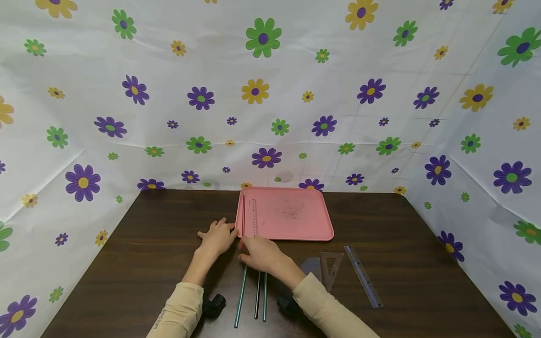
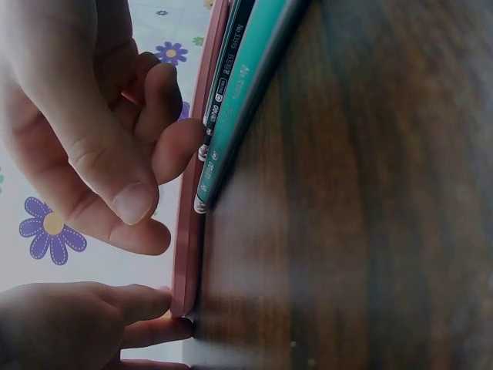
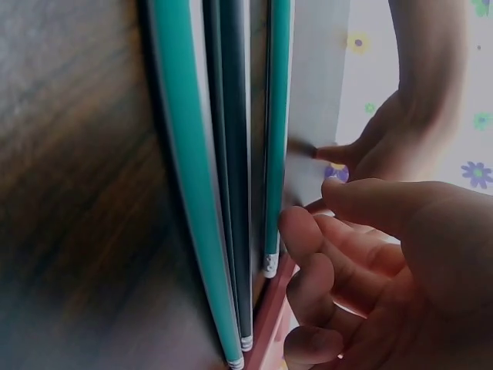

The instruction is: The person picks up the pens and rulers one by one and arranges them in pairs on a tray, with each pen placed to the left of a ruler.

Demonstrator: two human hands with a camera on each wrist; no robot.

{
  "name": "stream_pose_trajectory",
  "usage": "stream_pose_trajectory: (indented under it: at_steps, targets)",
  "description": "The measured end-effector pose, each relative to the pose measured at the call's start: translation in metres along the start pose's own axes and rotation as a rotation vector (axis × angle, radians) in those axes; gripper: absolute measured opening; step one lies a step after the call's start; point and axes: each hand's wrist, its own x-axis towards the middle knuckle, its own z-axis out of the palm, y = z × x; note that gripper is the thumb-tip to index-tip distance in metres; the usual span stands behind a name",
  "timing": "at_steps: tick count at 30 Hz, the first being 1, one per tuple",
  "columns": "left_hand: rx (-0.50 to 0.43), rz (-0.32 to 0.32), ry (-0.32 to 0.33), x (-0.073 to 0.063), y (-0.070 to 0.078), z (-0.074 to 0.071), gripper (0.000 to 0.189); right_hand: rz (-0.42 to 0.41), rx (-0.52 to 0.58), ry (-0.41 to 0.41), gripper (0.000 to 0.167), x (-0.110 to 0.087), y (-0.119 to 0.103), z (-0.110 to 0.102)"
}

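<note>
Backdrop (image 1: 228, 61): white, flower-printed
Table (image 1: 135, 263): dark wood-grain
Pink tray (image 1: 304, 225): on table, ruler (image 1: 254, 216) inside
Pencils (image 1: 240, 300): three, in front of tray
Left hand (image 1: 218, 238): fingers extended, touching tray corner
Right hand (image 1: 263, 253): loosely bent, seemingly empty, near tray edge

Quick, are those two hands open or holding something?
Left hand: open, touching the pink tray at its corner.
Right hand: open, loosely bent, holding nothing I can see.
</note>
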Motion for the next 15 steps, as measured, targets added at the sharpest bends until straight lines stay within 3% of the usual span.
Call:
stream_pose_trajectory:
  at_steps: [15]
  targets:
    - [0.020, -0.011, 0.008, 0.001, 0.001, 0.002, 0.042, -0.014, -0.108, -0.051, 0.020, -0.011, -0.015, 0.001]
